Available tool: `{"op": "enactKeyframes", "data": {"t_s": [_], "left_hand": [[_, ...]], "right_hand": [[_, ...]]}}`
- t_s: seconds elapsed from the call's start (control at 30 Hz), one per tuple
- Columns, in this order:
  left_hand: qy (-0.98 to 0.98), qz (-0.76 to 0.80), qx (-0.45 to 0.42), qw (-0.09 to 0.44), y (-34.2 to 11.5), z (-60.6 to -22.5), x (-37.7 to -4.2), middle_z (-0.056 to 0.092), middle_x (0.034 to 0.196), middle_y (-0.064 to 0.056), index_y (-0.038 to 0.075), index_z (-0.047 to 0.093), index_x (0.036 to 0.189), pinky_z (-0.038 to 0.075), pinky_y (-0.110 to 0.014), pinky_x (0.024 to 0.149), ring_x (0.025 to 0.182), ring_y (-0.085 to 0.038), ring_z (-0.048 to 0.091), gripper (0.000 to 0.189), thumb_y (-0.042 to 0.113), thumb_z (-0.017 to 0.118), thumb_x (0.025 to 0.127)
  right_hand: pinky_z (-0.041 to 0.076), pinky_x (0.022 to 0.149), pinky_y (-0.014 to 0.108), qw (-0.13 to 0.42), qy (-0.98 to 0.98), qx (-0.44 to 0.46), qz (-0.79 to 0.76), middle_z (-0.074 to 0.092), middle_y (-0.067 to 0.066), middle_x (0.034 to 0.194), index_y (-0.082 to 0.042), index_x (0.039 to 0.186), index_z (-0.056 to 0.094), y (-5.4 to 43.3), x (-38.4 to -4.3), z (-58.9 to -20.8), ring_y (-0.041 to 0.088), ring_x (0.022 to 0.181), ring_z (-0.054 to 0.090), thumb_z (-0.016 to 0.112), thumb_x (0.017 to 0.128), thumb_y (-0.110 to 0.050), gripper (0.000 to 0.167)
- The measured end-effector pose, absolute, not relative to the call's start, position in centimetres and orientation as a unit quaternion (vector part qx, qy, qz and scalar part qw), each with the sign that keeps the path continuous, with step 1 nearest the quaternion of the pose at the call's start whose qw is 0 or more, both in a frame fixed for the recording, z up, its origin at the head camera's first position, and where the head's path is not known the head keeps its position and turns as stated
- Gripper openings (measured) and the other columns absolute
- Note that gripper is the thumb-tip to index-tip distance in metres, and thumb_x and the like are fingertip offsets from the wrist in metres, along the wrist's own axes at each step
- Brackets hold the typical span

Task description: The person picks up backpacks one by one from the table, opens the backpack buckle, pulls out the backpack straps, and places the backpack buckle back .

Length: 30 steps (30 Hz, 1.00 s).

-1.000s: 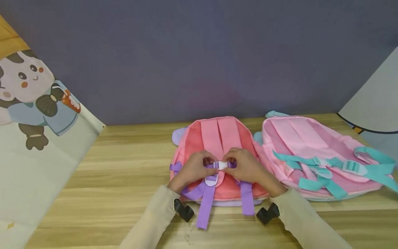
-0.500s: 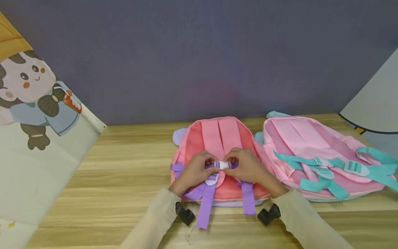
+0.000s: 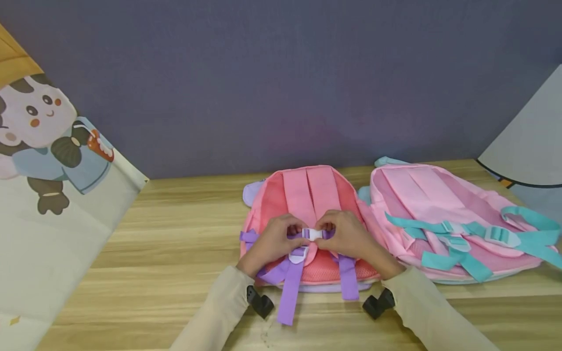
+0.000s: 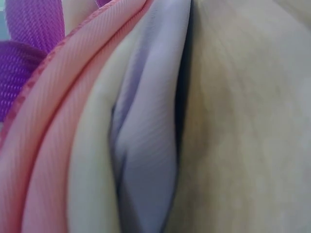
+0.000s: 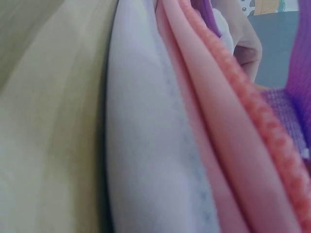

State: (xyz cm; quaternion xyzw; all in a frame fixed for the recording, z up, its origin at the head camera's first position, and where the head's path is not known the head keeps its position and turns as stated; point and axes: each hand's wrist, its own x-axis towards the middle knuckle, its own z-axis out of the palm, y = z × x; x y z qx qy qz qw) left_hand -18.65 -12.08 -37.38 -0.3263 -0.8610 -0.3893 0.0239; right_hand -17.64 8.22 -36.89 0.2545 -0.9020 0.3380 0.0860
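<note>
A coral-pink backpack lies on the wooden table with its shoulder straps facing up. Across its middle, a white side-release buckle sits on a purple strap, its two halves joined in the head view. My left hand pinches the strap at the buckle's left end between thumb and fingers. From the other side, my right hand pinches the strap at its right end. Purple strap tails hang toward the front edge, one with a white adjuster. Both wrist views mostly show the bag's lower edge.
Close on the right lies a light-pink backpack with turquoise straps and buckles. Behind the table stands a dark grey panel. A cartoon-printed panel borders the left side.
The hands stay at the buckle with almost no movement. The whole head view shifts slightly.
</note>
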Motion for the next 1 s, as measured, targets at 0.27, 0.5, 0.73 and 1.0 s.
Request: {"op": "enactKeyframes", "data": {"t_s": [0.27,0.5,0.73,1.0], "left_hand": [[-0.869,-0.372,-0.325,0.033,-11.77,-37.56,-18.30,0.061,0.083,-0.002,0.006,0.070,0.097,0.046,-0.022,0.071,0.077,-0.010,0.054,0.019,0.014,0.075,0.081],[-0.868,-0.373,-0.325,0.040,-11.83,-37.57,-18.19,0.061,0.082,-0.002,0.006,0.070,0.097,0.046,-0.021,0.070,0.076,-0.010,0.054,0.019,0.015,0.076,0.081],[-0.869,-0.366,-0.329,0.049,-11.82,-37.61,-18.11,0.062,0.082,-0.001,0.005,0.071,0.097,0.046,-0.021,0.070,0.076,-0.009,0.053,0.020,0.014,0.076,0.080],[-0.871,-0.360,-0.329,0.050,-11.80,-37.63,-18.10,0.062,0.080,-0.001,0.006,0.072,0.096,0.046,-0.021,0.069,0.075,-0.009,0.054,0.020,0.015,0.077,0.079]], "right_hand": [[0.045,0.061,0.021,0.102,-0.902,0.257,0.331,0.061,-0.006,0.073,-0.011,0.079,0.070,8.07,-17.47,-36.96,0.004,0.066,0.050,0.083,0.064,-0.015,0.020],[0.045,0.061,0.021,0.100,-0.903,0.254,0.331,0.061,-0.006,0.073,-0.011,0.078,0.070,7.99,-17.50,-36.86,0.005,0.066,0.051,0.083,0.063,-0.015,0.020],[0.045,0.060,0.020,0.110,-0.902,0.261,0.326,0.062,-0.007,0.072,-0.012,0.076,0.070,7.93,-17.61,-37.01,0.003,0.065,0.051,0.082,0.062,-0.014,0.018],[0.044,0.059,0.020,0.117,-0.901,0.267,0.321,0.061,-0.007,0.071,-0.012,0.073,0.069,7.79,-17.68,-37.00,0.003,0.064,0.051,0.081,0.060,-0.013,0.018]]}}
